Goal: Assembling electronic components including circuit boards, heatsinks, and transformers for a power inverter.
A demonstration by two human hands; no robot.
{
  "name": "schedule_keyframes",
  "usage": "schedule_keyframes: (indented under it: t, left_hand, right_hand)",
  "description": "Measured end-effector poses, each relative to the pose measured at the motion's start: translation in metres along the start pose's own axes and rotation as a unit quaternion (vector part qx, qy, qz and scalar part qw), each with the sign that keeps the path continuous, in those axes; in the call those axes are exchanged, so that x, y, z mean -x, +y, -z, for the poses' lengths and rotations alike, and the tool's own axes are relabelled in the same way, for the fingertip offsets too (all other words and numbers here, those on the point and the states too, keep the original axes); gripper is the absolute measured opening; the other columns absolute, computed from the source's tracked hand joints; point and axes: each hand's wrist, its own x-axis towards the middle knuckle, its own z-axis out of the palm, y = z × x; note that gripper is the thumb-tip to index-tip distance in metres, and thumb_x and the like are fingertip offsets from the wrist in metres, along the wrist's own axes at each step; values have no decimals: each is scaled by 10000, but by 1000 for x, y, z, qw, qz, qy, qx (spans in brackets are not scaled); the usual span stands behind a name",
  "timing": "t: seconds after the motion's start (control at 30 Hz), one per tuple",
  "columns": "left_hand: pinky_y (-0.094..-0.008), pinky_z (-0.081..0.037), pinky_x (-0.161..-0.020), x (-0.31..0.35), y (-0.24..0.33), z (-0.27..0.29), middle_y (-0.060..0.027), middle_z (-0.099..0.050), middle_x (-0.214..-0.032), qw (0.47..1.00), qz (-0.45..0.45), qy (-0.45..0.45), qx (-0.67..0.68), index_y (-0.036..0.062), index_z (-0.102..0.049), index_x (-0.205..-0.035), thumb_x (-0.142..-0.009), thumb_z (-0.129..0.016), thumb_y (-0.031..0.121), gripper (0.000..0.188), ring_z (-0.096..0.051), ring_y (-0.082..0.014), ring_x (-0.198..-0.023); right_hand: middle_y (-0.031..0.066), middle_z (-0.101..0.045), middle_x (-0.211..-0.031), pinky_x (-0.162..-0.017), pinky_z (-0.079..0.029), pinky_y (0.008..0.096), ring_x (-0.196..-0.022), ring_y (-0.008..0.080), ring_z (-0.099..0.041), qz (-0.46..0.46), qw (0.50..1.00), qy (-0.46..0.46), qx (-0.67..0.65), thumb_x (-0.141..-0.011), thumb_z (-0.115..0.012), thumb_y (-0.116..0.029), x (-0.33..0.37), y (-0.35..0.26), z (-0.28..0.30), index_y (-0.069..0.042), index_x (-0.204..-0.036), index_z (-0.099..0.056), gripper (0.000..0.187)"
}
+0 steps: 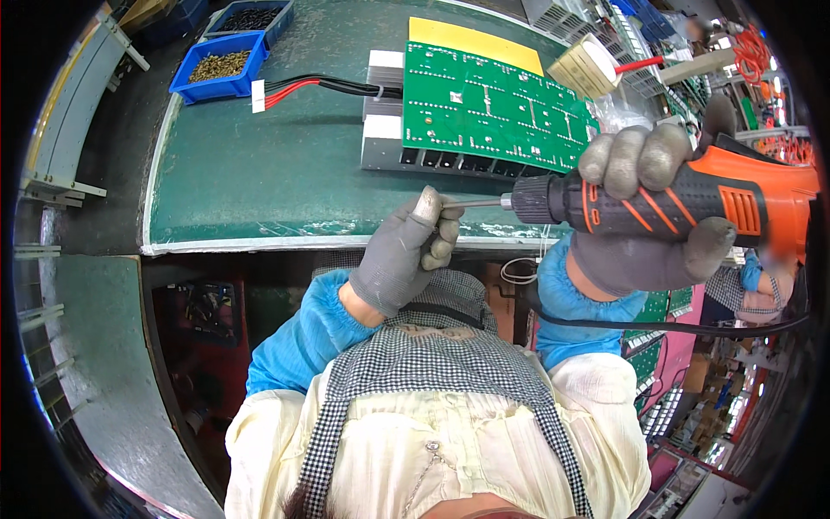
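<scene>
An orange and black electric screwdriver [674, 201] lies level in my right hand [644, 208], whose grey-gloved fingers wrap round its body. Its long metal bit [480, 203] points left. At the bit's tip, my left hand [402, 246], also gloved in grey, is closed in a pinch; anything small between thumb and finger is hidden. Just beyond both hands a green circuit board [493, 108] rests on grey metal heat sinks [381, 154]. Black and red wires [324, 84] run left from the board to a white connector [258, 96].
A blue bin of brass-coloured screws [219, 67] stands at the far left, with a bin of dark parts [249, 19] behind it. Yellow sheet [475, 43] lies behind the board, near a round tape-like roll [588, 65]. A black cable [674, 327] crosses below my right hand. Another person [750, 290] is at the right.
</scene>
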Motion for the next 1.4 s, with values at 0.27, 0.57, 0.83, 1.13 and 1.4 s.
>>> schedule_keyframes:
  t: [0.27,0.57,0.83,1.13,1.4]
  left_hand:
    - [-172,-360,-525,-2,-21,-11,-4,-545,-826,999,-28,19,-14,14,-587,-1141,-1034,-503,394,404,-422,-39,-617]
    - [-208,-376,-602,10,15,-20,-16,-495,-940,993,24,-16,-118,-62,-502,-1328,-1037,-469,368,521,-433,-82,-752]
    - [-244,-412,-742,-55,173,-67,20,-409,-913,784,-110,-27,-611,-88,-396,-1428,-567,-870,584,1191,-438,-108,-834]
    - [-351,-457,-746,-145,220,-27,-134,-535,-939,517,-66,-219,-825,-42,-400,-1430,-443,-863,593,1262,-544,-234,-826]
    - [-325,-416,-647,-143,213,-28,-56,-439,-802,530,-56,-144,-834,5,-522,-1339,-359,-829,585,1179,-490,-199,-723]
  right_hand:
    - [152,-617,-1005,-752,-538,450,-817,242,-629,6,992,125,-3,-941,-585,-421,31,-10,5,-50,-1479,-297,713]
    - [116,-625,-902,-769,-542,477,-758,240,-621,125,947,294,33,-878,-632,-464,24,-52,65,-31,-1142,-543,515]
    - [150,-628,-939,-775,-555,427,-780,270,-633,193,849,489,50,-848,-596,-677,69,-61,180,-25,-1174,-522,732]
    - [119,-627,-919,-762,-549,415,-781,226,-636,56,795,593,-116,-897,-567,-648,71,22,183,-10,-1154,-524,689]
    - [126,-650,-895,-741,-550,405,-741,217,-652,10,813,555,-175,-912,-562,-630,60,38,179,-11,-1229,-489,699]
